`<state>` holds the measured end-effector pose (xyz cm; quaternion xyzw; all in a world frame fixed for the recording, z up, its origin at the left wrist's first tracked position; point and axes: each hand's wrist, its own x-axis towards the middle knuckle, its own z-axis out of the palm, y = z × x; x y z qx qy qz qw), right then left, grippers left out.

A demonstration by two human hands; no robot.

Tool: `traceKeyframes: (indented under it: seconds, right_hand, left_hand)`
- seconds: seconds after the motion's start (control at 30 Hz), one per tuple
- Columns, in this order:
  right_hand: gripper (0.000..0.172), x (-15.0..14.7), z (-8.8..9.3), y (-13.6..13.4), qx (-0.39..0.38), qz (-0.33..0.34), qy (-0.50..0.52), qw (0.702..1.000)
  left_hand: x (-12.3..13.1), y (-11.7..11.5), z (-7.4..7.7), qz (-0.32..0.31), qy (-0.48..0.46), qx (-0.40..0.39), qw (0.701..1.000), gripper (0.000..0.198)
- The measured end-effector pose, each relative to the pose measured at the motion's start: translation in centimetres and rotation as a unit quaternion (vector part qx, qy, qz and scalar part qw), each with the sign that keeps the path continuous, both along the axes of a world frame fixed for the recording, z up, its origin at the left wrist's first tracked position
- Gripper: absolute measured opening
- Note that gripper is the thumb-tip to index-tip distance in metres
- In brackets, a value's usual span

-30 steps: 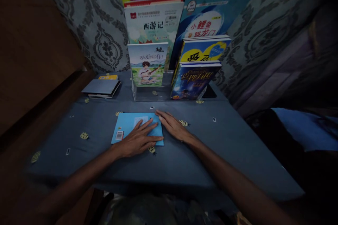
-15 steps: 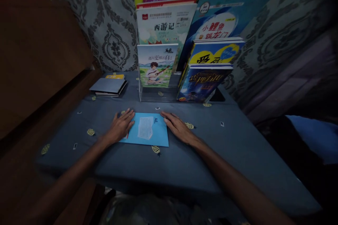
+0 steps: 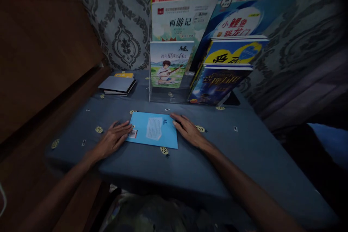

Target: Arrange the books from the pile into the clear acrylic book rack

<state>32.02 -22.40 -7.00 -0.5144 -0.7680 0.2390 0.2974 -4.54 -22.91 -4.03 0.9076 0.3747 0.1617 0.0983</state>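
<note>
A thin light-blue book (image 3: 153, 134) lies back cover up on the blue-grey tablecloth (image 3: 217, 152), with a barcode at its left edge and a white text panel in the middle. My left hand (image 3: 112, 139) rests flat on the cloth, fingers spread, its fingertips touching the book's left edge near the barcode. My right hand (image 3: 189, 130) lies flat with fingers stretched out against the book's right edge. Neither hand holds anything.
A clear stand (image 3: 168, 96) at the back holds several upright picture books (image 3: 171, 63) in tiers. A small stack of dark flat books (image 3: 117, 85) lies at the back left. Wooden furniture (image 3: 40, 61) borders the left; patterned wallpaper is behind.
My left hand slid off the top of the blue book to its left edge, uncovering the cover. The right hand stayed at the right edge. The camera view shifted left.
</note>
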Motion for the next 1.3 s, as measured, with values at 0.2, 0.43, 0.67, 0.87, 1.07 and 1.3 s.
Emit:
traceKeyframes:
  seconds: [0.2, 0.43, 0.67, 0.87, 1.07, 1.3]
  right_hand:
    - [0.053, -0.1, 0.1, 0.0, 0.006, 0.0, -0.005, 1.0]
    - [0.053, -0.2, 0.1, 0.0, 0.004, -0.004, -0.007, 1.0]
    - [0.055, -0.3, 0.4, -0.2, 0.024, -0.015, 0.001, 1.0]
    - [0.05, -0.3, 1.1, -0.3, 0.033, -0.011, 0.025, 0.999]
    - [0.053, -0.2, 1.4, 0.0, 0.015, -0.028, 0.075, 0.997]
    - [0.065, -0.2, 1.3, 0.6, -0.069, -0.052, 0.315, 0.945]
  left_hand:
    - [-0.1, -2.2, 0.2, -0.041, -0.057, 0.051, 0.996, 0.03]
    - [0.7, -2.2, -0.4, -0.035, -0.005, 0.092, 0.995, 0.036]
    - [4.0, -0.4, -1.7, -0.025, 0.105, 0.105, 0.989, 0.056]
    - [5.0, -0.1, -1.6, -0.076, 0.143, 0.155, 0.975, 0.05]
    - [5.4, -0.1, -0.6, -0.07, 0.096, 0.173, 0.978, 0.032]
    - [7.8, 0.7, 3.4, 0.112, -0.202, -0.061, 0.971, 0.04]
